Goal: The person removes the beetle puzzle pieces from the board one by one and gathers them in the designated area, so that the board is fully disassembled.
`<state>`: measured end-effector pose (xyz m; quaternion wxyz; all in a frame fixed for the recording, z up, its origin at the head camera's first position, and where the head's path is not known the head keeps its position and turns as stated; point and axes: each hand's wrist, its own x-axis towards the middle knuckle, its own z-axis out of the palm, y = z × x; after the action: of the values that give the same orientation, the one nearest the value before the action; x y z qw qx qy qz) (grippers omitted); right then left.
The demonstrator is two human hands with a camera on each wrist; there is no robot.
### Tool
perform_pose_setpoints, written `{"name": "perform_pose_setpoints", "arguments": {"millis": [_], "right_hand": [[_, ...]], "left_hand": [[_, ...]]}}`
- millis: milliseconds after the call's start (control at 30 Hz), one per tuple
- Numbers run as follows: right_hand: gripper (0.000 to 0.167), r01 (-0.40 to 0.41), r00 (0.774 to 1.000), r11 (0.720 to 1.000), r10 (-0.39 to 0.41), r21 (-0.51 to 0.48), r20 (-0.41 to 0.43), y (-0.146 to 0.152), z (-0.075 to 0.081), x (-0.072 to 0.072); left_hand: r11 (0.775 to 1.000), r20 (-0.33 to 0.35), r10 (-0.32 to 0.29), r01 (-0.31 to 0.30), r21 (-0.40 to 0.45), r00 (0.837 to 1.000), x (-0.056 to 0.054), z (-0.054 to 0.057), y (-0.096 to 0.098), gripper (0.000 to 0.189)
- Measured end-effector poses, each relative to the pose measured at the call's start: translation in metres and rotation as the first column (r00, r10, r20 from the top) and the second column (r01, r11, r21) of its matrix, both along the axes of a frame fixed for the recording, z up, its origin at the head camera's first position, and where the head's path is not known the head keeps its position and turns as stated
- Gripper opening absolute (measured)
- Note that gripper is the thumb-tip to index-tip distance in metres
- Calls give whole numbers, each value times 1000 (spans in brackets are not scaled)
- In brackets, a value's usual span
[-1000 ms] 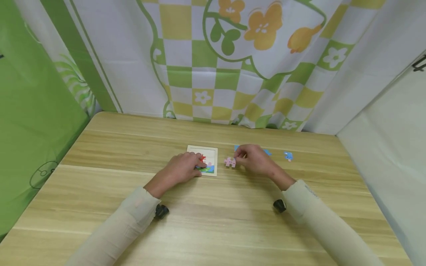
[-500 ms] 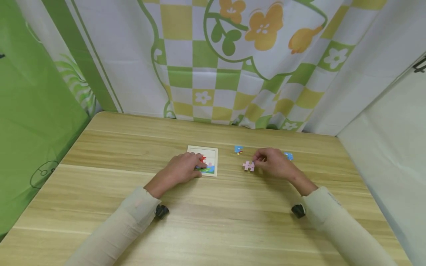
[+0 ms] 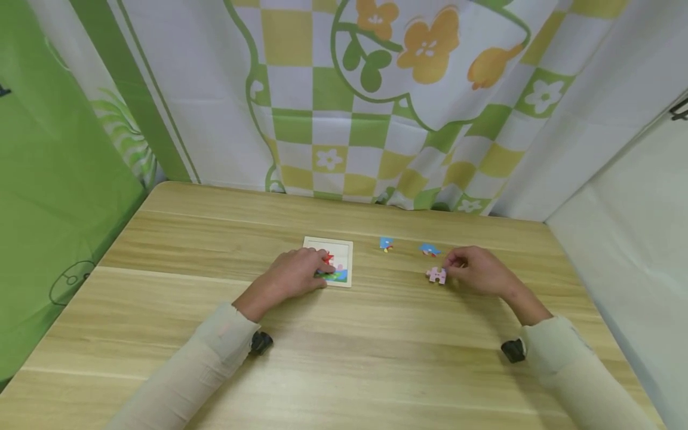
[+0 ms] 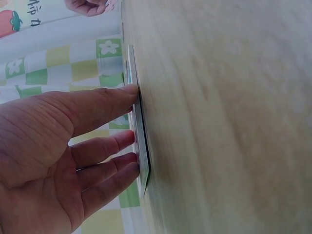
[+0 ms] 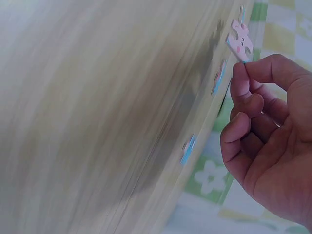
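My right hand [image 3: 481,272] pinches the corner of a pink jigsaw puzzle piece [image 3: 437,275] between thumb and index finger. In the right wrist view, the puzzle piece [image 5: 240,41] is held off the table and shows a small printed face. The fingertips of my left hand [image 3: 294,272] rest on a square wooden puzzle board [image 3: 346,278] with a pale frame. Part of the board's picture, red, green and blue, shows beside the fingers; the hand covers the rest. The left wrist view shows thumb and fingers of the left hand [image 4: 73,146] lightly bent against the board [image 4: 140,141].
Two blue puzzle pieces lie at the back of the wooden table [image 3: 349,346], one blue-and-yellow piece [image 3: 386,243] and one blue-and-red piece [image 3: 429,249]. A further loose piece [image 5: 188,149] shows in the right wrist view. A checked curtain [image 3: 365,128] hangs behind the table.
My right hand has moved right, away from the board, carrying the pink puzzle piece. It has uncovered the two blue pieces and now hides the rightmost one. The left hand has stayed put.
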<state>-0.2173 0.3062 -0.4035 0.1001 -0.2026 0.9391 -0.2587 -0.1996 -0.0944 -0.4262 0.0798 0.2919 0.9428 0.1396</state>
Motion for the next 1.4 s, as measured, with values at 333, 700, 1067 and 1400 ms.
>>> {"name": "perform_pose_setpoints", "arguments": {"millis": [333, 700, 1067, 1400], "right_hand": [[11, 0, 993, 1000, -1, 8, 116, 41, 10, -7], [14, 6, 976, 996, -25, 87, 218, 58, 11, -18], [10, -39, 981, 992, 15, 119, 196, 66, 2, -17], [11, -37, 986, 988, 11, 151, 166, 64, 3, -20]], "left_hand": [[1000, -3, 8, -8, 0, 1000, 0, -1, -1, 36], [1000, -14, 15, -15, 11, 1000, 0, 1, -1, 35], [1000, -23, -4, 4, -4, 1000, 1, 0, 2, 35], [1000, -11, 2, -2, 2, 1000, 1, 0, 0, 33]]}}
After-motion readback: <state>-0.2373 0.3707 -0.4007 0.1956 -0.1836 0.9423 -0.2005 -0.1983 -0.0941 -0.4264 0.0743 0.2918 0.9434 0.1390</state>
